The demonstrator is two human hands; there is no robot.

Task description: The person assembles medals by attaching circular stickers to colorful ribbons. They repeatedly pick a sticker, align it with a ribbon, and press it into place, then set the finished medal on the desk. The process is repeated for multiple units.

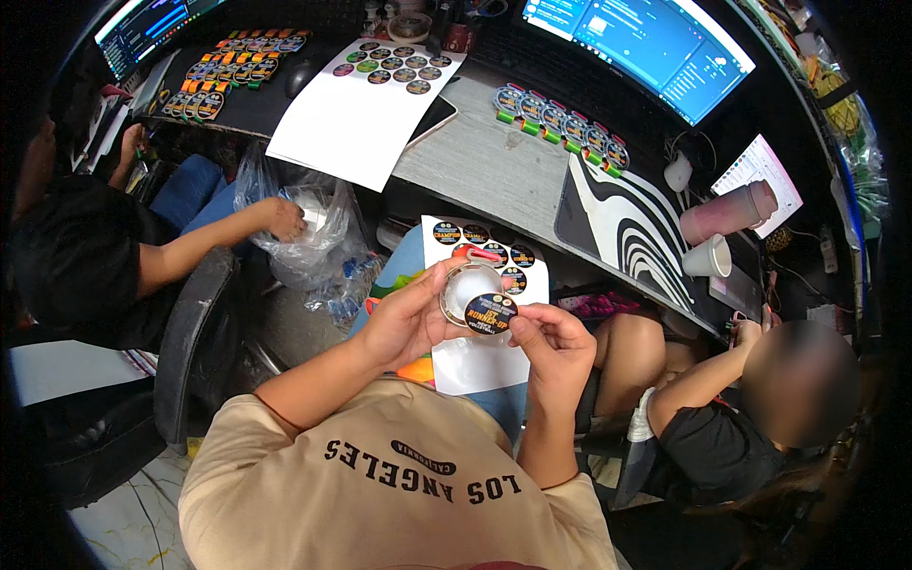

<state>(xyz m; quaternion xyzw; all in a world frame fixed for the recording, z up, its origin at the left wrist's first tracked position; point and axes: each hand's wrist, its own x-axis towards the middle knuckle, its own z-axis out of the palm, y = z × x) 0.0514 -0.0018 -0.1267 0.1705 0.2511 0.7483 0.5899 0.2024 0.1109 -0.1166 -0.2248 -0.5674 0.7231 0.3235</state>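
Observation:
My left hand (410,318) is closed around the side of a round medal (465,283) with a silvery rim, a pale blank face and a red loop at its top. Between the thumb and fingers of my right hand (556,347) is a round black sticker (490,314) with orange and white print. The sticker overlaps the medal's lower right part in this view; whether they touch I cannot tell. Across my lap, beneath both hands, lies a white sticker sheet (454,372) with several round black stickers. Green and orange ribbon (416,369) shows beside my left hand.
A row of medals (560,123) lies on the grey desk (480,142), near a black-and-white mat (622,223), a white cup (707,256) and a pink tumbler (727,214). More medals (228,71) and another sticker sheet (347,133) lie leftward. Co-workers sit both sides; one reaches into a plastic bag (304,252).

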